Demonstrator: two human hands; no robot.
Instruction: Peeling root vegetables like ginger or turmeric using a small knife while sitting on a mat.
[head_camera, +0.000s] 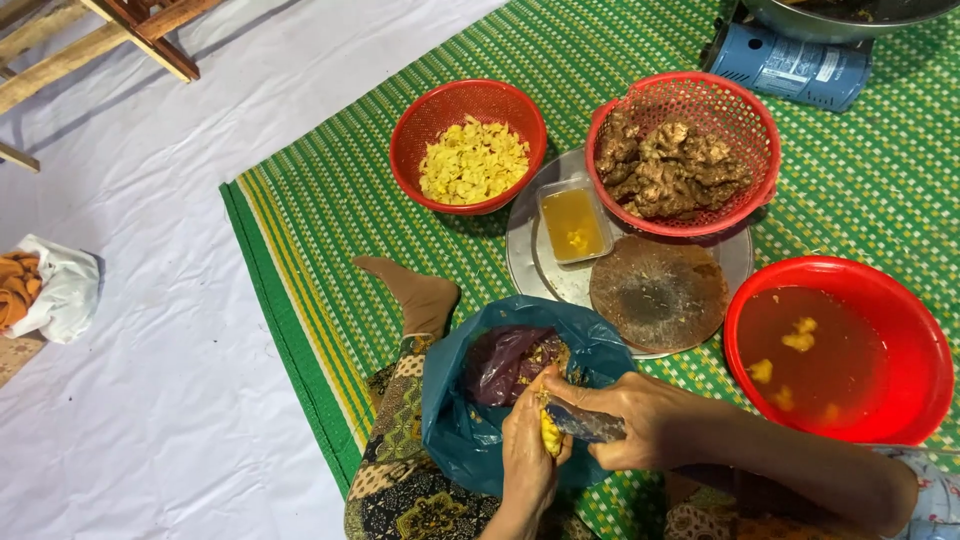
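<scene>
left hand grip: yellow root piece | right hand grip: knife | blue bag (peelings inside)

We see bright, even daylight and soft, short shadows beside the red bowls; the hands are slightly blurred, and the edges bend a little.

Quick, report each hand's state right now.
Left hand: closed around a yellow root piece.
Right hand: closed on a dark tool, pressed to the piece.
</scene>
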